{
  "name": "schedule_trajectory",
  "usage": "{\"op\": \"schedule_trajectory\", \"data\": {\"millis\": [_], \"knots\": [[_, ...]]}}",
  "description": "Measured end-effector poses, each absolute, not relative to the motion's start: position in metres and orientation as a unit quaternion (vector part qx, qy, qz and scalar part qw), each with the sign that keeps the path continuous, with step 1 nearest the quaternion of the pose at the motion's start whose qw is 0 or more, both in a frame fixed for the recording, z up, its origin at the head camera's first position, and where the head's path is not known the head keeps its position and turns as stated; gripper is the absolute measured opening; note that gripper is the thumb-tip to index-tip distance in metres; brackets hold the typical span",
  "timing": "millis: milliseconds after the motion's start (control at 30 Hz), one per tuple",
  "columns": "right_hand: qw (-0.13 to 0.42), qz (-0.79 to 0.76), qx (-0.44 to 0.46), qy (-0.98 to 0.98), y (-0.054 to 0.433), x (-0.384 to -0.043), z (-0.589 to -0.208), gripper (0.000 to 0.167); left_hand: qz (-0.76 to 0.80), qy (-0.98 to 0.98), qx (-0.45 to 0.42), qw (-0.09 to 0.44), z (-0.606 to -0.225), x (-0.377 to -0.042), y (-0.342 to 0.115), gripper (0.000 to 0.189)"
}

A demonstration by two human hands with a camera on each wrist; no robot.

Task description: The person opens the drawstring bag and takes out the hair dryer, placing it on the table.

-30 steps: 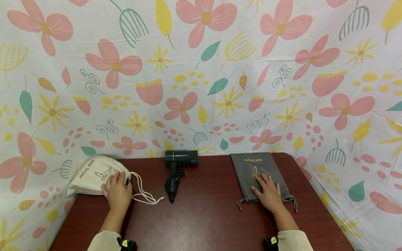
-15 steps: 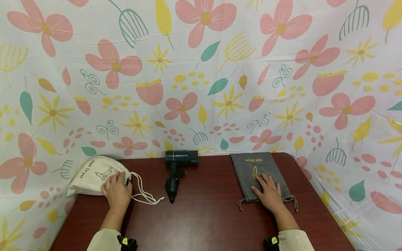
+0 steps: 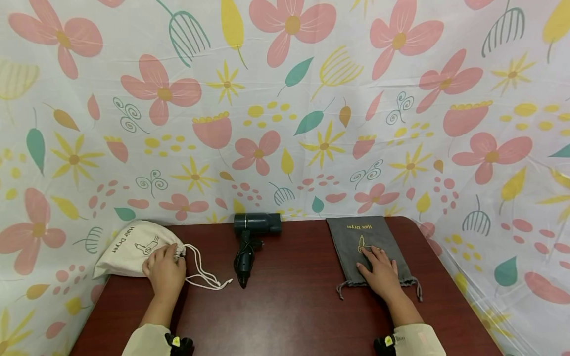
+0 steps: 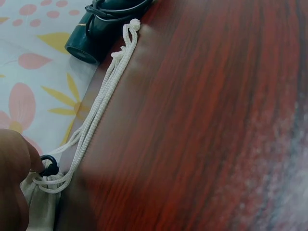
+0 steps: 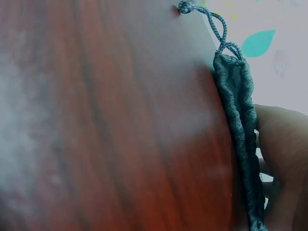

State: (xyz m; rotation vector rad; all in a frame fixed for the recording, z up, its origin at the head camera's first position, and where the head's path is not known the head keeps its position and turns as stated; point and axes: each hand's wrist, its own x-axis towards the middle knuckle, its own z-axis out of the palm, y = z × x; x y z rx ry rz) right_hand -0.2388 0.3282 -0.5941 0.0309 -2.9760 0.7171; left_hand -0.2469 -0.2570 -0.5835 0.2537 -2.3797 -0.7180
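White bag [image 3: 124,257] in the lower left of the head view: the left hand [image 3: 165,273] rests at its gathered mouth, fingers bent; whether they pinch the cloth or the black loop [image 4: 49,166] showing there, I cannot tell. The right hand [image 3: 382,273], lower right, has its fingers spread and relaxed on the grey bag [image 3: 378,237], gripping nothing visible. White strings [image 4: 98,106] trail from the first bag toward the middle of the frame. Between the bags, left of centre, the hair dryer [image 3: 246,236] lies on the table [image 3: 294,301], cord bundled against its handle.

My judgement is that things are partway: the white bag bulges, apparently filled, though its mouth looks not fully tucked in; the grey bag lies flat and the dryer remains outside both.
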Motion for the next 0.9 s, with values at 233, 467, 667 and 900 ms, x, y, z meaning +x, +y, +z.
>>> {"op": "schedule_trajectory", "data": {"millis": [233,467,667,900], "knots": [[0.032,0.229,0.010,-0.973,0.326,-0.239,-0.591,0.062,-0.277,-0.902,0.093,0.318,-0.584,-0.245,-0.258,0.036],[0.049,0.232,0.018,-0.971,0.323,-0.239,-0.589,0.061,-0.269,-0.901,0.084,0.330,-0.582,-0.243,-0.257,0.037],[0.066,0.238,0.035,-0.968,0.320,-0.238,-0.585,0.059,-0.251,-0.902,0.074,0.343,-0.582,-0.242,-0.257,0.033],[0.080,0.247,0.043,-0.965,0.316,-0.236,-0.581,0.055,-0.242,-0.897,0.064,0.365,-0.585,-0.240,-0.258,0.026]]}}
